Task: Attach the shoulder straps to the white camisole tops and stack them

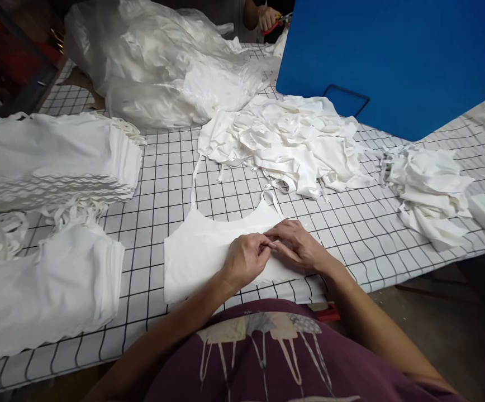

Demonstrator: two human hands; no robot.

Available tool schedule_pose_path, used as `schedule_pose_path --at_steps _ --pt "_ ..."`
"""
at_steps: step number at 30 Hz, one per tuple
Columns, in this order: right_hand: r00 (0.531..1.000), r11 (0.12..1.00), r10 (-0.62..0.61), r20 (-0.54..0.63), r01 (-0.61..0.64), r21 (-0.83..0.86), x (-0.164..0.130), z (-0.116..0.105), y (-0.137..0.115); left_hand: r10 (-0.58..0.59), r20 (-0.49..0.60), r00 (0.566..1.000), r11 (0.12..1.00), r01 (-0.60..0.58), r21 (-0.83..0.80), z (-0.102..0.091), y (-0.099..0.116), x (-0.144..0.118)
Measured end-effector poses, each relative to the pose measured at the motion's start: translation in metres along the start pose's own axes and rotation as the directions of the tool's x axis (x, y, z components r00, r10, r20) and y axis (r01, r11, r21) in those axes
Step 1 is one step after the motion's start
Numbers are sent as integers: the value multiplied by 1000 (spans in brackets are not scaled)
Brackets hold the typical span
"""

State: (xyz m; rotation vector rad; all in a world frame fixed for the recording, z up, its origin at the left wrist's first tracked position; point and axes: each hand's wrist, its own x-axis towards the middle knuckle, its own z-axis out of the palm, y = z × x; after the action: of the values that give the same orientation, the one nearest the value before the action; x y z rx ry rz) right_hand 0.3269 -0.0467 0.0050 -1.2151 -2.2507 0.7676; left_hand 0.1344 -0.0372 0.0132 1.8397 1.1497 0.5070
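I look down on a table [171, 167] covered in a white cloth with a black grid. Folded white stacks [53, 156] sit far left, a loose heap of white pieces [288, 139] lies ahead, a blue board [393, 56] stands behind it, and a co-worker's hand [266, 17] works at the far edge. A white garment [196, 254] lies flat at the near edge. My left hand [246, 258] and right hand [299, 245] rest on it, fingertips meeting, fingers pinched together on its fabric.
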Motion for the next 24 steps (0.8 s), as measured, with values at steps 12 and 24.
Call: schedule_pose_path --at_steps 12,24 --pt "983 997 65 -171 -55 60 25 -4 14 33 -181 983 945 29 326 -11 -33 18" --pt "989 985 104 -110 -87 150 37 11 25 0 -205 979 955 61 289 -2 -38 21"
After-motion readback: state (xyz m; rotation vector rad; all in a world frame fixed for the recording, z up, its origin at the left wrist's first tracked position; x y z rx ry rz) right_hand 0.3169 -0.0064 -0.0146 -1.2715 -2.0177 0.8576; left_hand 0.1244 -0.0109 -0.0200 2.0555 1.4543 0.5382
